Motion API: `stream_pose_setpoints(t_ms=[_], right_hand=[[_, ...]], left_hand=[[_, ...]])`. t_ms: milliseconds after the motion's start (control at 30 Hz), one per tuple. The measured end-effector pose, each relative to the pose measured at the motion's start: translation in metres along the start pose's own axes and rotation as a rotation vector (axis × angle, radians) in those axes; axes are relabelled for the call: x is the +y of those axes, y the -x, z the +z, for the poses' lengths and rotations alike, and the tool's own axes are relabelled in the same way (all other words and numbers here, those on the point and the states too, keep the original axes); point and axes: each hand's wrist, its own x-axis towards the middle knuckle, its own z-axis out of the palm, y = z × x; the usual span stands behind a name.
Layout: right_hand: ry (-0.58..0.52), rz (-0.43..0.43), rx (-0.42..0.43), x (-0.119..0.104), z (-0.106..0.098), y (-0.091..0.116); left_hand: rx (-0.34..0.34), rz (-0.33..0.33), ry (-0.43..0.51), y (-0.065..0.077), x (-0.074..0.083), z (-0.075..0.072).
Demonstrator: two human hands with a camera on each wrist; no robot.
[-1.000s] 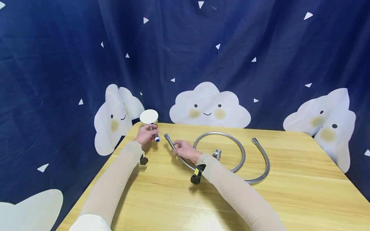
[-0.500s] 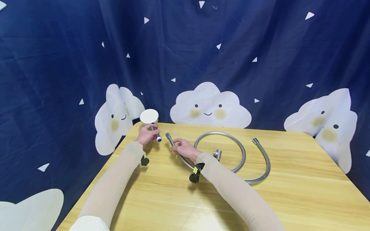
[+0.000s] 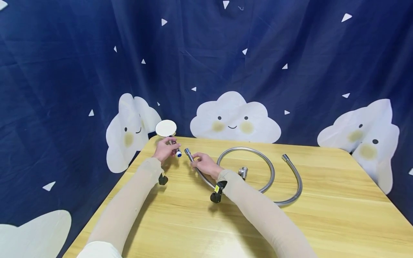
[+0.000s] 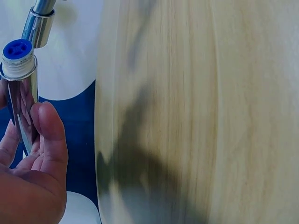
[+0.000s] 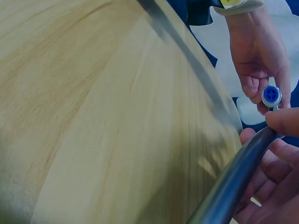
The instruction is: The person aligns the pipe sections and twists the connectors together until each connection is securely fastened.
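Observation:
A hand shower (image 3: 166, 128) with a round pale face is held by its chrome handle in my left hand (image 3: 164, 149) at the table's far left. Its threaded end, white with a blue insert (image 4: 18, 49), points toward the hose. My right hand (image 3: 205, 165) pinches a grey shower hose (image 3: 201, 176) a little below its metal end nut (image 3: 188, 152). In the head view a small gap shows between nut and thread. The left wrist view has the nut overlapping just behind the thread. From the right wrist, the hose (image 5: 238, 172) runs between thumb and fingers.
The rest of the hose loops over the wooden table (image 3: 322, 186), its other end nut (image 3: 284, 157) lying at the right. Inside the loop is a small chrome fitting (image 3: 242, 172). A dark blue curtain with clouds (image 3: 235, 118) hangs behind the table.
The hand shower's threaded end has moved slightly right, closer to the hose nut. My right hand has lifted the nut slightly and shifted its grip a little up the hose.

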Motion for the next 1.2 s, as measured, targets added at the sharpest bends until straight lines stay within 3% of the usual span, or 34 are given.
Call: stream_pose_setpoints(t_ms=[367,1033,1200], right_hand=[[0.001,0.005,0.027,-0.008,0.005,-0.005],[-0.042,0.014,0.062,-0.009,0.011,-0.012],[-0.053,-0.004,0.074,-0.009,0.012,-0.012]], left_hand=[[0.04,0.036,0.025,0.0,0.005,0.002],[0.077,0.002,0.023,0.0,0.011,0.002],[0.042,-0.012,0.039,0.017,0.03,0.001]])
